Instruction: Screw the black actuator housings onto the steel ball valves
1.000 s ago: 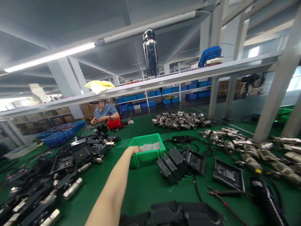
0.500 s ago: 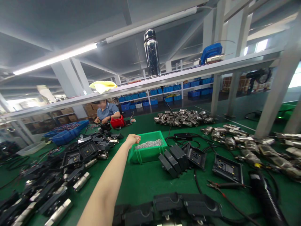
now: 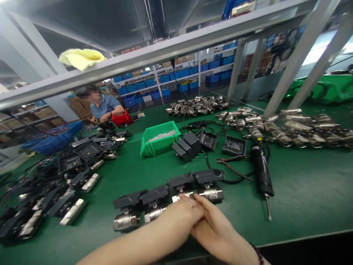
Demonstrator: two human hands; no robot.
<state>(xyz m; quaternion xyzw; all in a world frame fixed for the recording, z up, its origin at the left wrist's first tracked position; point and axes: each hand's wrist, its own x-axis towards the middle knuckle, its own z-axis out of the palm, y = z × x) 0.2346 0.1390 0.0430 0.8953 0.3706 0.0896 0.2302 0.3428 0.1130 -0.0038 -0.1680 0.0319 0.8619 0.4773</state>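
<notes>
My left hand (image 3: 180, 212) and my right hand (image 3: 217, 230) meet near the front edge of the green table (image 3: 303, 191). The left fingers are bunched closed and rest on the right hand, whose fingers lie stretched out flat beneath them. What the left fingers hold is hidden. Just beyond both hands lies a row of black housings with silver metal connectors (image 3: 171, 193). A green bin of small silver screws (image 3: 158, 141) stands farther back, in the middle of the table.
A black electric screwdriver (image 3: 261, 169) and pliers (image 3: 231, 160) lie to the right. Silver connectors are heaped at the back (image 3: 198, 105) and right (image 3: 298, 125). Black parts (image 3: 68, 165) cover the left. A co-worker (image 3: 103, 106) sits across, by a red box (image 3: 120, 118).
My left hand has come back from the green bin to the front of the table and closed against my right hand, which has come into view. The camera has tilted down.
</notes>
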